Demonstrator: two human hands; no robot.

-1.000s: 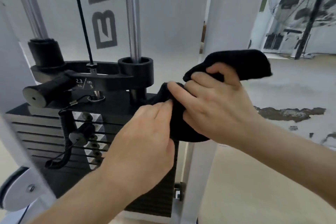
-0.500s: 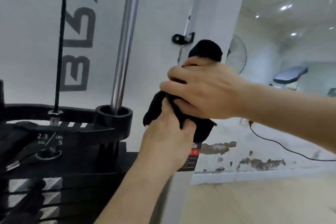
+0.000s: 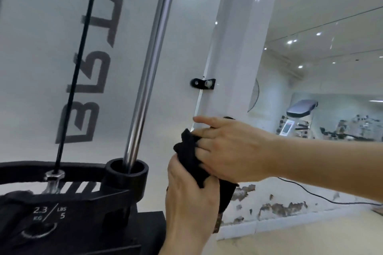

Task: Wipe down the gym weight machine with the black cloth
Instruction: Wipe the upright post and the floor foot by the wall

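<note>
Item: black cloth (image 3: 189, 156), bunched, clamped in both my left grip (image 3: 191, 201) and right grip (image 3: 229, 151), by weight machine upright (image 3: 238, 58).

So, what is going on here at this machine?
A person holds a bunched black cloth in both hands, in front of the white upright of a gym weight machine. The left hand grips it from below; the right hand holds it from the side, index finger stretched out. The chrome guide rod beside them is untouched. Whether the cloth touches the upright cannot be told.
</note>
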